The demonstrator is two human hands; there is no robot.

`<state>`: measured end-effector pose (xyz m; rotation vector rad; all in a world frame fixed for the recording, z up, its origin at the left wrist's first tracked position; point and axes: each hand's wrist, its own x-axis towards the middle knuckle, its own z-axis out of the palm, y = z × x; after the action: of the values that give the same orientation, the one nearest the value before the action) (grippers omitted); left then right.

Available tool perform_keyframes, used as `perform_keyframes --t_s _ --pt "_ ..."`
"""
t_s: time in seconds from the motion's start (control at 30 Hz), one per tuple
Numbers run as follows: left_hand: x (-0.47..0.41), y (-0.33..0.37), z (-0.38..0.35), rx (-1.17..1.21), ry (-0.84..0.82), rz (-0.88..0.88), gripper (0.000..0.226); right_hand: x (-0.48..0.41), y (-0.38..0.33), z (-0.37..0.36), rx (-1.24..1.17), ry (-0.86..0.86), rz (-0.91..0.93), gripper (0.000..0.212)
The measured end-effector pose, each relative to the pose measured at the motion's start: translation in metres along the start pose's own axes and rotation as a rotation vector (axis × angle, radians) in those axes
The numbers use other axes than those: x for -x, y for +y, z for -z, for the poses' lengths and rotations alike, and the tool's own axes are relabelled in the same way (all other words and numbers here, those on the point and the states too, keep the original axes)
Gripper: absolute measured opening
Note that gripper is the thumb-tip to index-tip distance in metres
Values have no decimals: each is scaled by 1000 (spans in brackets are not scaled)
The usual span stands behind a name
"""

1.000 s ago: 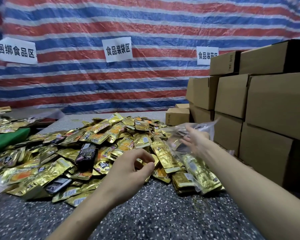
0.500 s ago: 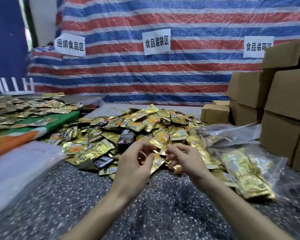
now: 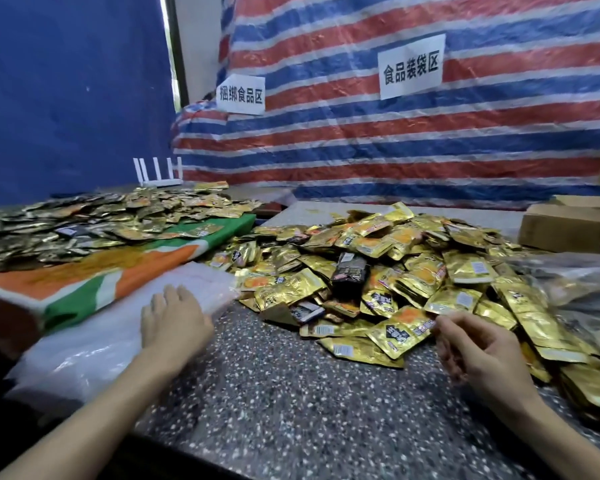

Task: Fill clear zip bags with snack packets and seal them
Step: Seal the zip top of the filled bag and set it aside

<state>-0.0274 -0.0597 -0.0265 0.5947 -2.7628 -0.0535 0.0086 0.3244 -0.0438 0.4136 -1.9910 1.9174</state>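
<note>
Many crinkly foil packets [image 3: 395, 271] lie heaped; left hand [image 3: 174, 323] apparently touches filmy bags [image 3: 94, 355].

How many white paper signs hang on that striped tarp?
2: a smaller sign at the tarp's left edge, a larger sign right of it. Others may lie outside view.

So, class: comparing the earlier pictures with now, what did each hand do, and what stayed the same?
The left hand moved left onto the stack of clear bags and rests there. The right hand left the filled bag and drew back to the edge of a gold packet. The packet pile stayed put.
</note>
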Motion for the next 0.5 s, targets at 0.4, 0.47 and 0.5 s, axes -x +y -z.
perform_keyframes --t_s 0.4,0.47,0.5 --pt "-17 -13 29 111 -56 109 34 -2 1 4 13 8 -8 22" --pt "-16 -9 43 190 35 85 23 -2 1 4 10 11 -6 23" --pt "-14 -5 49 221 112 69 17 -2 1 5 8 14 -4 23"
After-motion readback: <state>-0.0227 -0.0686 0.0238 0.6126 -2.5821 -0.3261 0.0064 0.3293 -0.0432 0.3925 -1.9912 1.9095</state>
